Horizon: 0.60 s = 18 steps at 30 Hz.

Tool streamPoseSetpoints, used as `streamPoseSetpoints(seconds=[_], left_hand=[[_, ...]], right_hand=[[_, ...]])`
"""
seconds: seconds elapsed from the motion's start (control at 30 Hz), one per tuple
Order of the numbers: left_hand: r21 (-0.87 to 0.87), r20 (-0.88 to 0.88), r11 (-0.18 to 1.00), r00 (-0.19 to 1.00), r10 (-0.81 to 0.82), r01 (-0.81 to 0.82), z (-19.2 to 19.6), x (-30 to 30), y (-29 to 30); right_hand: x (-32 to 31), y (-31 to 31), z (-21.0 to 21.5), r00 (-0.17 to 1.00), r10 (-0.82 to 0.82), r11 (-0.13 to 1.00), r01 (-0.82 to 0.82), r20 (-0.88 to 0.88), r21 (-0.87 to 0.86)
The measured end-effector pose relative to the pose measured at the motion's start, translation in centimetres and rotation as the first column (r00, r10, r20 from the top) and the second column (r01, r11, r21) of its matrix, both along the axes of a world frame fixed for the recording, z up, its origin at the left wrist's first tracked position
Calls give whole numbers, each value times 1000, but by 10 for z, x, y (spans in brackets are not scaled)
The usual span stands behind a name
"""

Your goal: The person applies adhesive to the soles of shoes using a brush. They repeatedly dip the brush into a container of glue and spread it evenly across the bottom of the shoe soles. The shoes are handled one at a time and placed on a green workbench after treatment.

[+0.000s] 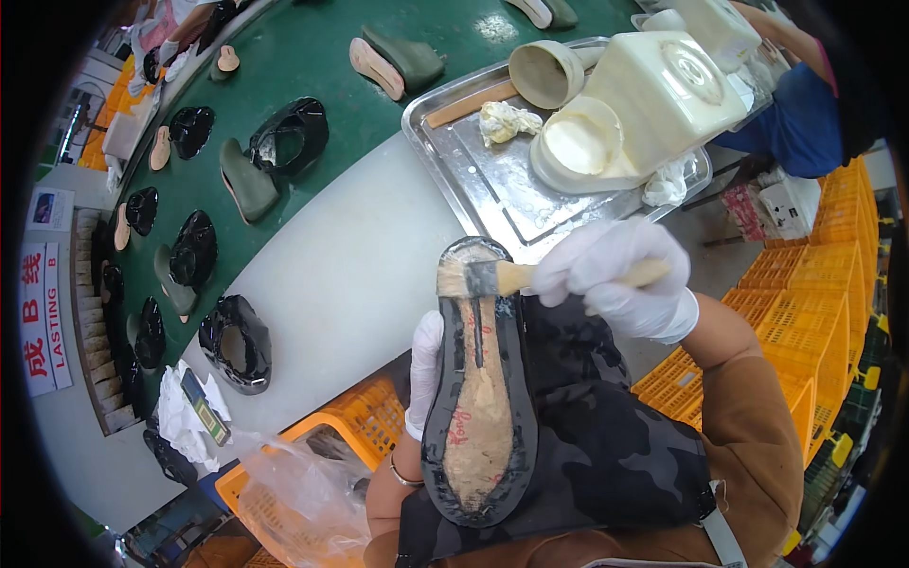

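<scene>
Gripping one brush [513, 277]: right fingers [568, 263]; touching one upturned shoe [485, 402]: left fingers [427, 346], grip unclear.

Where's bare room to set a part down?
Widest: the white tabletop between the metal tray and a black upper. Smaller: the tray's near-left floor, below the left crumpled tissue. Crowded: the tray's right side, under the white container; the left of the green tabletop, with shoe parts.

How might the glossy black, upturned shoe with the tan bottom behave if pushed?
The shoe is probably stiff: its long outline shows no sag. Its shiny rim may be slick. With the white-gloved left hand visible at one edge only, a push might tilt it.
</scene>
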State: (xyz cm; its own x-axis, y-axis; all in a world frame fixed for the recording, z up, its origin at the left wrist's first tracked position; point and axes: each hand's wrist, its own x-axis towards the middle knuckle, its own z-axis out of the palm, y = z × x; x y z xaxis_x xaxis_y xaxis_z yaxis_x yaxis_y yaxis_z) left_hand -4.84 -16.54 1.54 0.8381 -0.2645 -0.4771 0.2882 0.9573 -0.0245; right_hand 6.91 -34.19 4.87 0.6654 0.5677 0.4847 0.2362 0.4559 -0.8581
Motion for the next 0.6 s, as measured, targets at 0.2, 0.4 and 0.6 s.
streamPoseSetpoints(seconds=[0.2, 0.4, 0.6], left_hand=[[155, 106, 987, 993, -49, 32, 5, -3, 2], [566, 103, 825, 992, -76, 4, 8, -2, 12], [692, 266, 706, 962, -57, -150, 17, 17, 26]], right_hand=[[9, -15, 23, 924, -377, 926, 376, -59, -22], [39, -30, 31, 884, -455, 875, 465, -106, 131], [111, -49, 37, 878, -473, 880, 465, 77, 97]])
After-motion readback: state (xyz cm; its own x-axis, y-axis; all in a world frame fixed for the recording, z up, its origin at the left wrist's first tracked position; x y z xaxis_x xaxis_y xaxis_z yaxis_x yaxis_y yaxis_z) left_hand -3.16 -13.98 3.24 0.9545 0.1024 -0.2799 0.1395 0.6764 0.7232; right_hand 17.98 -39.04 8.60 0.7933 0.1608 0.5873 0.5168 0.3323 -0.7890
